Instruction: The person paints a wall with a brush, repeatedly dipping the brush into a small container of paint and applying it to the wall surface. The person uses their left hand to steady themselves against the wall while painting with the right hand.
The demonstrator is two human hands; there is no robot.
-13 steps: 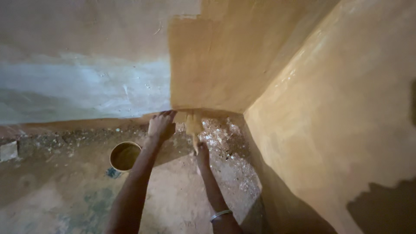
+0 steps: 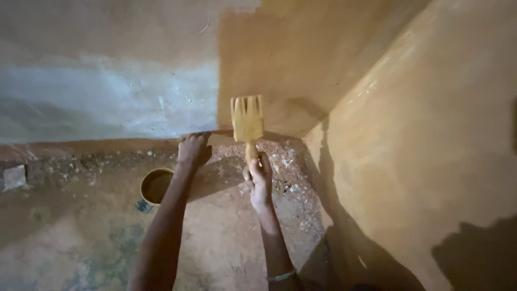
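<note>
- The fingers of the right hand (image 2: 260, 180) are wrapping tightly around the short handle of a wide, flat paintbrush coated in ochre-yellow paint (image 2: 247, 125); they are closed together on it, with the thumb side uppermost.
- The grip is sitting low on the handle, so the clumped bristles are pointing up and lying against the foot of the wall, just right of where the painted area ends; held this way, the brush head is meeting the surface flat.
- The left hand (image 2: 192, 150) is pressing down where the floor meets the wall, its fingers curled under and together; whether they are holding anything cannot be told. Judging by the straight arm, it is bracing the body's weight.
- A thin metal bangle (image 2: 281, 276) is circling the right wrist.
- A round, open paint pot with a yellow-stained rim (image 2: 156, 186) is standing on the floor just left of the left forearm, within easy reach for reloading.
- The rough, reddish earthen floor speckled with pale flecks (image 2: 226, 231) is carrying both hands and the pot.
- The back wall is showing a bare grey-white plaster section (image 2: 107, 102) on the left and a freshly coated ochre section (image 2: 280, 59) on the right; the brush is working at the lower edge of their boundary.
- The ochre side wall (image 2: 425, 140) is meeting the back wall at the corner, to the right of the brush.
- A small grey block (image 2: 14, 177) is lying near the left edge of the floor.
</note>
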